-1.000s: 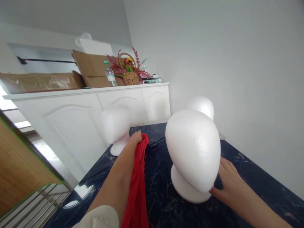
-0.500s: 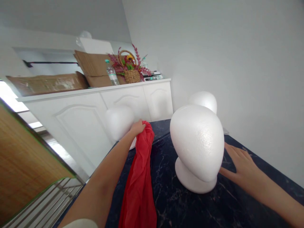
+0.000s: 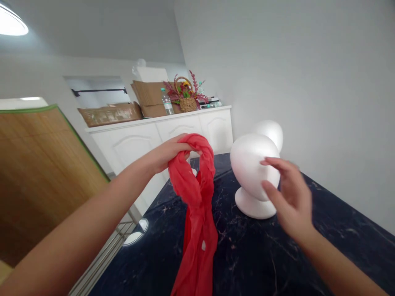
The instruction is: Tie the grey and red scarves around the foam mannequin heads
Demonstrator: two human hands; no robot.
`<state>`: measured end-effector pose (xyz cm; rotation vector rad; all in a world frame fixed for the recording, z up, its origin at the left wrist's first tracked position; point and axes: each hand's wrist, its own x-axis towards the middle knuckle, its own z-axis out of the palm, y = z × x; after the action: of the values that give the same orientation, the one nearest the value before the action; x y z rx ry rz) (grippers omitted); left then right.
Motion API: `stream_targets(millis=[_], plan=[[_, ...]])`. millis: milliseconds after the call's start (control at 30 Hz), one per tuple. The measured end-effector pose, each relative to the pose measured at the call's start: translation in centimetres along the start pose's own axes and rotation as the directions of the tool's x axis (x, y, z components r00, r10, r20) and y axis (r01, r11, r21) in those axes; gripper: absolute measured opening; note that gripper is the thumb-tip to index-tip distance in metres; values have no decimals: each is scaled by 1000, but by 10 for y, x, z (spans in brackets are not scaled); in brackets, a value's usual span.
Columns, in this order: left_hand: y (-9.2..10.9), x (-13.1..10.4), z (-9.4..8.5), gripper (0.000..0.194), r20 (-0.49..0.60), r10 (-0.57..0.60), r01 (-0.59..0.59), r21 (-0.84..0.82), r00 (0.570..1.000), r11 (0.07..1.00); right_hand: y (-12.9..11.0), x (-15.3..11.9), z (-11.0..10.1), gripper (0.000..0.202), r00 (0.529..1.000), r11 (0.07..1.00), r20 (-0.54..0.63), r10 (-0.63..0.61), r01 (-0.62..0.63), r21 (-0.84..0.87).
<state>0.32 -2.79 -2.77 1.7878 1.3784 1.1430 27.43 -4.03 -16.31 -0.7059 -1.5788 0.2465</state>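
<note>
Head view: the left hand [image 3: 163, 154] holds a long red gauzy fabric scarf [image 3: 196, 213] raised above the dark blue marbled stone counter [image 3: 333, 230], fingers pinched shut on its top fold; the rest hangs down toward 6 o'clock and pools near the lower edge of the picture. The right hand [image 3: 288, 197] floats at 3 o'clock from the scarf, fingers spread wide and holding nothing, just in front of the white foam mannequin head [image 3: 251, 172].

That foam head looks light on a small base, so a brush from the blurred right hand, or a swing of the hanging scarf, could likely tip it or push it toward the second white foam head [image 3: 271, 131] behind, at 12 o'clock. The thin fabric might also slide out of a loose pinch.

No brand, label or writing is legible; the clear plastic bottle [image 3: 167, 106] on the white cabinet [image 3: 173, 127] is too small to read.
</note>
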Motion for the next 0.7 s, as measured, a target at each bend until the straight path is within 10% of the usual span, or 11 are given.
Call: stream_targets(millis=[167, 333, 533, 700], plan=[[42, -59, 29, 27, 72, 70, -45, -303, 995, 952, -66, 22, 66, 72, 951, 776, 308, -25, -176, 606], [53, -81, 65, 48, -18, 158, -145, -512, 987, 846, -113, 4, 86, 53, 863, 417, 505, 21, -467, 780], [63, -75, 61, 57, -253, 131, -265, -624, 959, 735, -113, -37, 59, 31, 573, 245, 816, 74, -804, 541], [54, -57, 25, 56, -436, 194, -447, -611, 879, 654, -74, -43, -6, 17, 412, 465, 911, -14, -804, 371]])
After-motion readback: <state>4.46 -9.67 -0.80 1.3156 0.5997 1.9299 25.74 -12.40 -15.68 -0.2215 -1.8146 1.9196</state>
